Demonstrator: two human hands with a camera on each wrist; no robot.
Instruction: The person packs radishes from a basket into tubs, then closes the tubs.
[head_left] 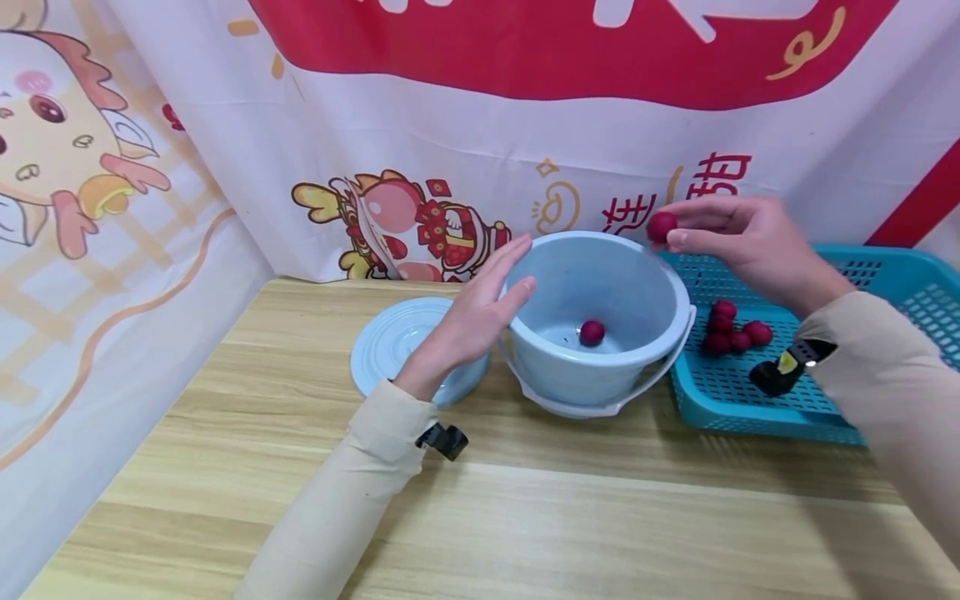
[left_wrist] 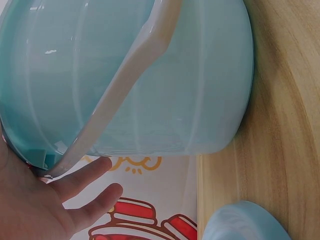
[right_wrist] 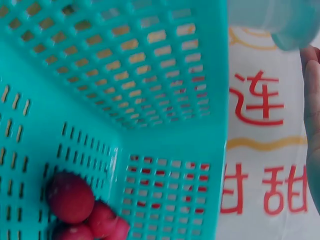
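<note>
My right hand [head_left: 738, 237] pinches a dark red ball [head_left: 662, 227] between thumb and fingers, just above the right rim of a light blue bucket [head_left: 592, 379]. Inside the bucket, one more red ball [head_left: 592, 333] lies on the bottom. My left hand [head_left: 483, 312] rests against the bucket's left rim with its fingers extended; in the left wrist view, two fingers [left_wrist: 95, 202] show near the end of the pale handle [left_wrist: 117, 95]. Several red balls [head_left: 720, 329] are grouped in a teal perforated basket [head_left: 772, 425], below my right hand.
A round light blue lid [head_left: 382, 337] lies on the wooden table [head_left: 525, 525], left of the bucket and partly behind my left hand. The basket stands close to the bucket's right side. A printed white and red cloth [head_left: 465, 125] hangs behind the table.
</note>
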